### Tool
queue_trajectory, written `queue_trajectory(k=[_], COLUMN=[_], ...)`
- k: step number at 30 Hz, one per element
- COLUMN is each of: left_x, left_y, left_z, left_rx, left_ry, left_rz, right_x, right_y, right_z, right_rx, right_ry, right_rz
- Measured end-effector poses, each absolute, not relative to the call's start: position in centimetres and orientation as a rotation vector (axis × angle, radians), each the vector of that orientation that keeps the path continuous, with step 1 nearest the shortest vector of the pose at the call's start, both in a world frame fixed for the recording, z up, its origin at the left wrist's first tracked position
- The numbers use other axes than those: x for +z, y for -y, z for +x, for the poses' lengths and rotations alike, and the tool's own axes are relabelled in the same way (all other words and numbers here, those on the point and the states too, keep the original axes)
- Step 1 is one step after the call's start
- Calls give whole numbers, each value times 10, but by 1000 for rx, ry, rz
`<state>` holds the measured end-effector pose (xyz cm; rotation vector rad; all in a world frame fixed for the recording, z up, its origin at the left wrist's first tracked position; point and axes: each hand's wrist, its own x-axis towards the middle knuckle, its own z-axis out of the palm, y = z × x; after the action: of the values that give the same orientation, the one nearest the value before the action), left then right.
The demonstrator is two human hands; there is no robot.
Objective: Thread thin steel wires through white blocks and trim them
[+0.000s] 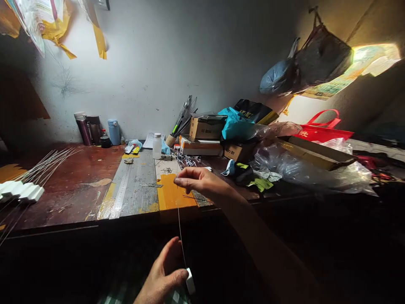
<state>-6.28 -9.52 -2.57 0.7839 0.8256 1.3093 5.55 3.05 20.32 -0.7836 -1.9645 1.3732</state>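
Note:
Near the bottom middle, my left hand (pixel 164 272) has its thumb and forefinger spread apart. The thumb tip overlaps the edge of a small white block (pixel 190 281); I cannot tell whether it presses on it. A thin, slightly bowed wire (pixel 180 232) rises from this block, past the left fingertips, towards my right hand (pixel 199 179). The right thumb and forefinger are pinched together above the yellow-taped part of the bench, at the wire's upper end, which is hard to see against the tape. At the far left, several similar white blocks (pixel 22 191) with long wires lie bundled.
A metal ruler (pixel 122 192) lies along the bench (pixel 76 185). A white bottle (pixel 157 146), a blue flask (pixel 114 132) and cardboard boxes (pixel 206 126) stand towards the wall. Plastic bags (pixel 284 158) and an open carton (pixel 316 153) crowd the right side. The bench's front edge crosses below my right hand.

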Motion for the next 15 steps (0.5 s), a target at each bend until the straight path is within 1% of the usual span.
queue_trajectory(k=[3, 7, 11, 15], left_x=[-41, -38, -19, 23], left_y=[95, 92, 91, 91], left_z=[-44, -33, -39, -67], left_rx=[1216, 1234, 1313, 1454], left_ry=[-834, -885, -887, -896], left_rz=[761, 776, 699, 626], right_x=[225, 247, 252, 226], right_y=[-34, -43, -49, -52], right_z=[57, 58, 51, 30], right_rx=[1336, 1266, 1255, 1411], right_ry=[1963, 1981, 2004, 2187], right_rz=[-736, -689, -646, -624])
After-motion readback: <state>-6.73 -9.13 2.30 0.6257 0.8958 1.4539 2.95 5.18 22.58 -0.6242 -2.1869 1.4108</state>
